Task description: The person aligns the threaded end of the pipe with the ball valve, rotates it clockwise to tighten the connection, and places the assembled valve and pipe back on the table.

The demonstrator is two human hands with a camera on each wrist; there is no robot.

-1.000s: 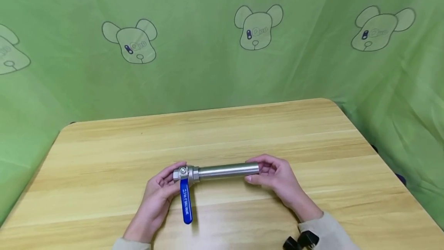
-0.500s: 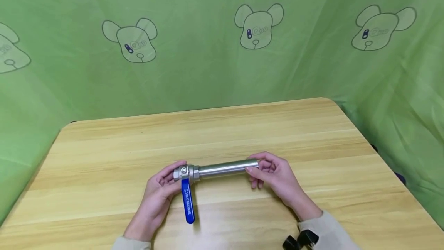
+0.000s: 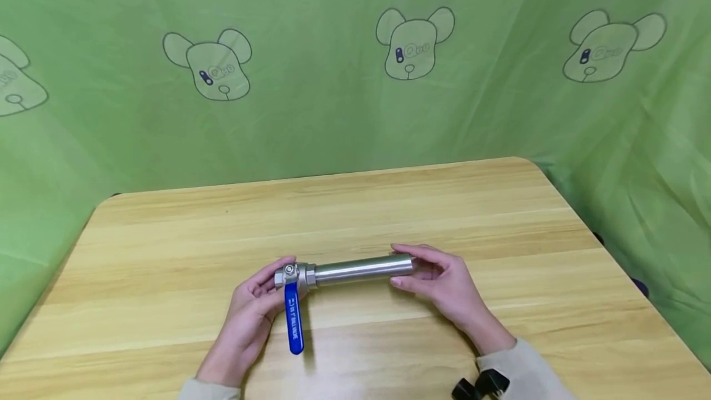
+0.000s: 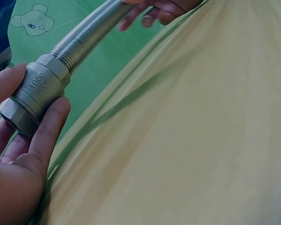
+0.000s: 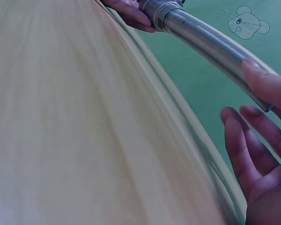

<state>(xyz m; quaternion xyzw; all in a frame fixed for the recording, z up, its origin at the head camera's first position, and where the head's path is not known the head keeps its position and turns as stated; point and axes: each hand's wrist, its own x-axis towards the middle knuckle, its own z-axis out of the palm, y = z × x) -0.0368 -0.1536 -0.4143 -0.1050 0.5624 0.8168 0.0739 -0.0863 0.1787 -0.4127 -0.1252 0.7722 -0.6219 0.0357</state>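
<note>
My left hand (image 3: 250,316) grips a steel ball valve (image 4: 37,89) with a long blue lever handle (image 3: 294,320) that points toward me. Thumb and fingers lie on either side of the valve body, which is marked "1000 WOG". A straight metal pipe (image 3: 363,268) extends rightward from the valve. Several threads show where the two join, in the left wrist view. Around the pipe's free end is my right hand (image 3: 444,279), its index finger above and thumb below. In the right wrist view its other fingers (image 5: 236,140) are spread, away from the pipe.
Valve and pipe are held over a wood-grain table (image 3: 333,215) with rounded far corners. A green curtain (image 3: 311,122) printed with bear heads hangs behind and beside it. A black device (image 3: 483,384) sits at the right sleeve.
Half a second ago my right thumb and fingers pinched the pipe's end; now the thumb is lower and the fingers are apart. The valve and its lever have shifted slightly left.
</note>
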